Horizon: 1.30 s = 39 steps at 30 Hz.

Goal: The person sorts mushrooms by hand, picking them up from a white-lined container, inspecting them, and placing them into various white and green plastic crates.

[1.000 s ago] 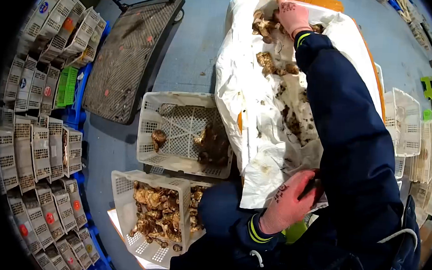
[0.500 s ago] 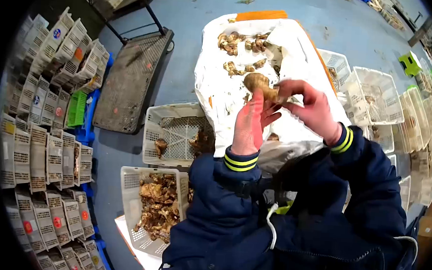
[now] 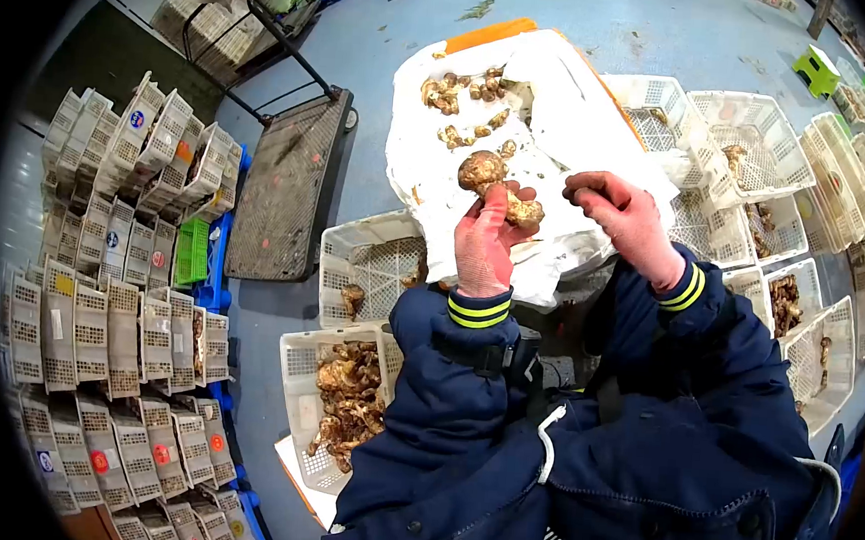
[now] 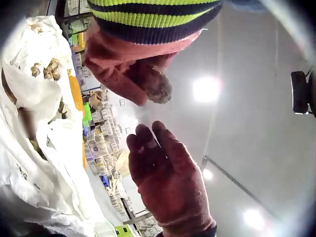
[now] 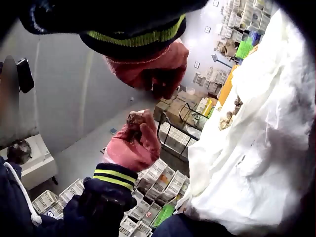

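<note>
A large brown-and-cream mushroom (image 3: 481, 171) is gripped by my gloved left hand (image 3: 484, 252), its cap up and to the left and its stem end showing beyond the fingers. In the left wrist view, one end of the mushroom (image 4: 160, 89) pokes out of the pink glove. My right hand (image 3: 638, 229), also in a pink glove, hovers just right of the mushroom, apart from it. Its fingers are loosely bent with nothing visible between them. Beneath both hands lies a white-lined box (image 3: 419, 99) with several mushrooms (image 3: 443, 95) at its far end.
Left of my knees stand a crate (image 3: 380, 226) with a few mushrooms and a crate (image 3: 296, 361) heaped with them. More white crates (image 3: 754, 117) stand on the right. A platform cart (image 3: 282, 199) is at the left, beside stacked crates (image 3: 117, 338).
My right hand first reached into the box's far end, then both hands met at the mushroom. Now the right hand has drawn away to the right, and the left holds the mushroom alone.
</note>
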Available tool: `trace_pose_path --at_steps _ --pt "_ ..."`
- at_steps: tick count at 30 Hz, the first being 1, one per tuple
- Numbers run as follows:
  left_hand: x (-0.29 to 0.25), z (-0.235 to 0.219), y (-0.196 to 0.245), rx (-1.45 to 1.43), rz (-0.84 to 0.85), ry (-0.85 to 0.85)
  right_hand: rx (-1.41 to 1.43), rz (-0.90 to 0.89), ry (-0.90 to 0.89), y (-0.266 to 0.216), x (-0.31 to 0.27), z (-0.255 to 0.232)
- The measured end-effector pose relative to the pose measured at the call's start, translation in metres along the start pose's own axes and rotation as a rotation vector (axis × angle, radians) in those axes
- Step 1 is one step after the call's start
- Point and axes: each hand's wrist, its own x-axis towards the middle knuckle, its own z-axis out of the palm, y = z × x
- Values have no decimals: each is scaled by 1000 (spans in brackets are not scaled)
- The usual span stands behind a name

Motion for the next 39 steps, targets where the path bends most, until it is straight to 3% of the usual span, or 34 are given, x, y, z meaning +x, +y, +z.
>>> trace_pose_path --at_steps 2,4,5,6,8,9,12,14,16,17,18,21,23,27,33,39 --pt "2 3 -1 6 19 11 -83 -47 -32 -10 -5 11" --pt "7 8 -7 21 103 153 -389 -338 -4 -21 -6 25" --pt "8 9 -10 101 111 184 -457 -395 -15 -22 -3 34" --pt "7 10 -12 82 75 124 -518 -375 40 -11 0 42" --pt "4 10 -10 116 129 -132 -319 -214 35 4 13 40" --pt "0 8 -7 230 95 -102 -114 63 1 9 17 36" --pt "2 -19 10 240 -49 -80 824 297 -187 25 23 11" --pt "13 -30 8 228 -1 -11 847 301 -233 32 16 8" --pt "17 -28 2 132 20 -107 956 425 -344 35 9 11" --pt "22 -23 1 24 2 -175 922 409 -455 35 10 13" --pt "24 -17 0 11 27 -293 863 470 -449 33 6 13" --pt "19 -11 6 76 10 -206 759 384 -436 20 9 20" --pt "14 0 8 383 54 -160 449 302 -464 27 16 17" --pt "13 3 13 382 19 -189 372 274 -436 29 15 16" --pt "15 -1 5 368 2 -125 618 389 -324 31 11 26" --pt "18 -2 0 299 -30 -91 616 448 -404 36 13 21"
